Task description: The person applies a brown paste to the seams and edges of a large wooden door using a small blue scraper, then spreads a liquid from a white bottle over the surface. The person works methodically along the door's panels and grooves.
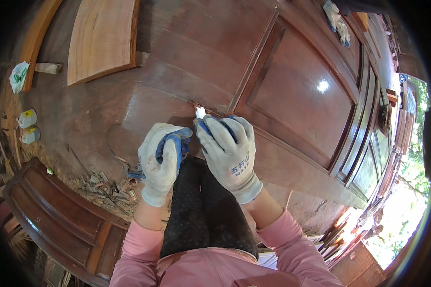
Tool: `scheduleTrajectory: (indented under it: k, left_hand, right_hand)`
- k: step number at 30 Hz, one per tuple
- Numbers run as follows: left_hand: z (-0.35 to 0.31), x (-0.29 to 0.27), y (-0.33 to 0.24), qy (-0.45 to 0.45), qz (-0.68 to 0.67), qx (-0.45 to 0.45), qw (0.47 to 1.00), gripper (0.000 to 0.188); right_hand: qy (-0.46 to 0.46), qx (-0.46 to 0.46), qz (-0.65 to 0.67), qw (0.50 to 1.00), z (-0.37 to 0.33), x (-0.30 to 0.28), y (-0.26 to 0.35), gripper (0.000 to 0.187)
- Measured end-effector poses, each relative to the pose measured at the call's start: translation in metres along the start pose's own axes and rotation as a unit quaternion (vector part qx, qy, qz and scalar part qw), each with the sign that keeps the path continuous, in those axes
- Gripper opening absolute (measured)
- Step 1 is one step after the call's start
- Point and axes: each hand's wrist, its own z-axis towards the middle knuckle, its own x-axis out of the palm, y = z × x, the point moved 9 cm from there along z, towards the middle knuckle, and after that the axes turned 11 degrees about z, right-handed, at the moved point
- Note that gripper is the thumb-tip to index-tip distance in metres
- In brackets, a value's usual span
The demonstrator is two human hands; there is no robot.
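A brown-stained wooden door panel [177,86] with raised mouldings lies in front of me. My right hand [229,150], in a white glove with a blue palm, is closed round a small flat white piece [200,112]. The tip of that piece touches the wood beside a dark reddish mark near the moulding; its other end is hidden in my fingers, so its kind does not show. My left hand [163,155], gloved the same way, is curled shut just left of it, near the panel's edge. Whatever its fingers may hold is hidden.
A pale curved board [103,40] lies at the far left, near a plastic bag [19,76] and two white jugs [28,126]. Wood scraps [107,191] litter the floor. Another brown panel [64,222] stands at the near left. Loose gloves [337,24] rest at the far right.
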Motion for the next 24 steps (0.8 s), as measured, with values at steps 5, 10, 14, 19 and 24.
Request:
scheduleTrajectory:
  k: [5, 10, 14, 19, 24]
  left_hand:
    - [-0.001, 0.002, -0.001, -0.004, -0.025, -0.021, 0.999, 0.028]
    - [-0.001, 0.004, 0.002, -0.003, -0.021, 0.005, 1.0, 0.033]
    - [-0.001, 0.001, 0.002, -0.028, 0.023, 0.045, 0.998, 0.035]
    - [-0.009, -0.004, 0.018, -0.07, -0.14, -0.069, 0.985, 0.031]
    - [-0.01, -0.009, 0.022, -0.106, -0.192, -0.058, 0.974, 0.034]
  right_hand:
    - [0.021, 0.015, 0.012, 1.0, 0.009, 0.0, -0.001, 0.039]
    - [0.021, 0.004, 0.008, 1.0, 0.013, -0.002, 0.002, 0.033]
    - [0.027, -0.012, 0.007, 1.0, 0.012, 0.005, 0.006, 0.029]
    - [-0.008, -0.036, -0.012, 0.999, 0.03, 0.004, 0.008, 0.029]
    - [0.036, -0.055, 0.011, 0.998, 0.018, 0.019, 0.013, 0.037]
